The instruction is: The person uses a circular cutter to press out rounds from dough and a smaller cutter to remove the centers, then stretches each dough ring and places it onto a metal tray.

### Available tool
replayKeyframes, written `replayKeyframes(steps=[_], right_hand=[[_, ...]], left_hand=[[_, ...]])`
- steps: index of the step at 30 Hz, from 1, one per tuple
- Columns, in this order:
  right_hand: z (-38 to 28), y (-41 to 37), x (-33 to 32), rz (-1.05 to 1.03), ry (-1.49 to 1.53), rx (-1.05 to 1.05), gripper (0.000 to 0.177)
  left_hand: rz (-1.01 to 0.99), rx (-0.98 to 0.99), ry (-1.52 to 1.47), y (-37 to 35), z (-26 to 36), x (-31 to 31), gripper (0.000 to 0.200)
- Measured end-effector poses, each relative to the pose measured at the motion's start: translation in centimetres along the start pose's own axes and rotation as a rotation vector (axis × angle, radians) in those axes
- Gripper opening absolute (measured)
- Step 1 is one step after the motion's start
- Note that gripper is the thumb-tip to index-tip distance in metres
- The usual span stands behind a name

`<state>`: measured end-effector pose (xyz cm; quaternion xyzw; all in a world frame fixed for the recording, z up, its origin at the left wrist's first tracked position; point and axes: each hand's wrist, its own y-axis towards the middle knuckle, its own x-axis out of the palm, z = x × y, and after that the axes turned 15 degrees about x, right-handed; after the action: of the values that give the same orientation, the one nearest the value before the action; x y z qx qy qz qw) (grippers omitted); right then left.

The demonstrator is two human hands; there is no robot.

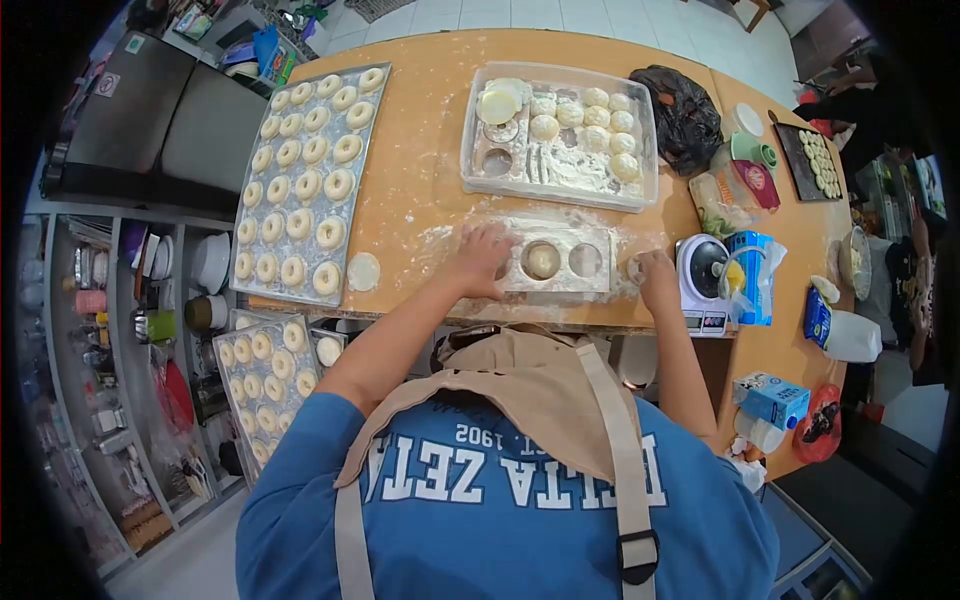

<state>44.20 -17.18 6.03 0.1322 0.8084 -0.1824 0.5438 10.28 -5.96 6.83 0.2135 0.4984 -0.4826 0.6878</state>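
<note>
My left hand [483, 262] lies with fingers spread over the left end of a flour-dusted white mould [563, 284]. The mould has round holes, and a pale lump sits in its middle hole [541, 260]. Just beyond the mould's right end, my right hand [656, 280] is closed at the fingertips around a small, pale, round-looking item that I cannot make out. Behind the mould, a clear plastic tub [560, 194] holds floured dough balls [597, 117], loose flour and a pale round piece at its back left corner.
A tray of dough rings [300, 222] lies at left, with a flat dough disc [363, 271] beside it. Another ring tray [262, 375] stands lower down. At right are a kitchen scale [706, 318], a blue carton [750, 275], a black bag [680, 115] and a dark dough tray [808, 160].
</note>
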Motion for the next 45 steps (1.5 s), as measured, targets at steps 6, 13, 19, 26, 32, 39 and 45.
replayKeyframes(steps=[6,13,19,26,32,39,45], right_hand=[[0.4,-0.1,-1.1,-0.007,0.006,0.072,0.020],[-6.3,-1.4,-3.7,-0.055,0.218,0.009,0.022],[-13.8,-2.3,-1.1,-0.209,0.073,-0.188,0.023],[-16.4,-1.7,1.7,-0.244,-0.163,-0.317,0.025],[-16.1,-1.8,3.1,-0.220,-0.214,-0.338,0.020],[-15.7,-1.8,4.1,-0.212,-0.167,-0.318,0.017],[-15.5,-0.6,3.1,-0.279,-0.074,-0.267,0.023]], left_hand=[[-0.047,0.023,-0.015,1.6,0.8,0.4,0.104],[-0.031,-0.002,0.000,1.3,0.0,1.3,0.102],[-0.076,-0.031,-0.039,1.9,-0.4,0.9,0.101],[-0.139,-0.100,-0.033,1.5,0.5,-0.1,0.096],[-0.044,-0.095,-0.076,1.6,-0.1,1.2,0.076],[-0.064,-0.091,-0.076,1.4,0.2,0.7,0.079],[-0.090,-0.098,-0.083,1.3,0.3,0.2,0.087]])
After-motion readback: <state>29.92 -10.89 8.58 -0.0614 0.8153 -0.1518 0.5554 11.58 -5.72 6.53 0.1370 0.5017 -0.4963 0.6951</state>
